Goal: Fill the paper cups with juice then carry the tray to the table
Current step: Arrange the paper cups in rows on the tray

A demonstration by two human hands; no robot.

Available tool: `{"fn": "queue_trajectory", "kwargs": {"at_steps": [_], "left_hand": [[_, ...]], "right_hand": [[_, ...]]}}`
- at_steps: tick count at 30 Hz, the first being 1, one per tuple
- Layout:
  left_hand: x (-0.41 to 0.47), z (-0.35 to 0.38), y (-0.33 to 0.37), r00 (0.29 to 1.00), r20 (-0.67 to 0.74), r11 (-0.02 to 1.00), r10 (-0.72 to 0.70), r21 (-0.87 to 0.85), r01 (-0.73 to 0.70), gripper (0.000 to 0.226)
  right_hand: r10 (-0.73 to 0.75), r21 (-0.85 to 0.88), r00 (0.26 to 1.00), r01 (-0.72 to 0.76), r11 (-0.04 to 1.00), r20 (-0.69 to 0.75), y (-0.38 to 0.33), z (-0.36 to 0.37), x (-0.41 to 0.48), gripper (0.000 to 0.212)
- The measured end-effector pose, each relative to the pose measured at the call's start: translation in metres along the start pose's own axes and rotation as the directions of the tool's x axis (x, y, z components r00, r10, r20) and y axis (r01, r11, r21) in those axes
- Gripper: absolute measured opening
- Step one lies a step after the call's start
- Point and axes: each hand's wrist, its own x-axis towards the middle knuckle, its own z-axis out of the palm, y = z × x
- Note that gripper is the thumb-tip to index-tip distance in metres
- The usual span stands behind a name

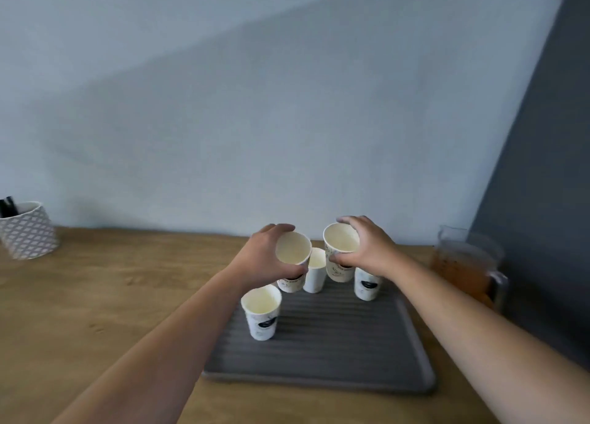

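We grip the left white paper cup with our left hand, fingers curled round its wall, and the right white paper cup the same way with our right hand. Both cups tip their empty mouths toward us over the far part of the grey ribbed tray, which lies on the wooden desk. Three more paper cups stand upright on the tray: a near cup at the left, a middle cup between our hands, and a far-right cup partly hidden under our right wrist. We see no juice in any cup. The clear glass jug of orange juice stands just off the tray's far right. We judge this to be the arranging step: set both cups down upright and well apart, leaving room to pour. A light hold should keep the thin walls from crumpling and keep us from knocking the middle cup.
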Motion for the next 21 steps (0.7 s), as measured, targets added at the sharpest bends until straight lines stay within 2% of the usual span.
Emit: {"fn": "queue_trajectory", "kwargs": {"at_steps": [6, 12, 21], "left_hand": [[-0.001, 0.068, 0.021, 0.991, 0.128, 0.999, -0.033, 0.044, 0.027, 0.08], [-0.01, 0.108, 0.009, 0.966, 0.233, 0.993, -0.113, 0.065, 0.1, 0.081], [-0.011, 0.126, -0.002, 0.957, 0.253, 0.989, -0.145, 0.068, 0.132, 0.074]], "right_hand": [[0.12, -0.052, 0.993, -0.12, 0.991, 0.001, 0.058, -0.007, -0.042, 0.084], [0.219, 0.0, 0.973, -0.219, 0.976, 0.069, 0.096, 0.022, -0.066, 0.086], [0.245, -0.015, 0.966, -0.244, 0.97, 0.081, 0.115, 0.051, -0.076, 0.087]]}}
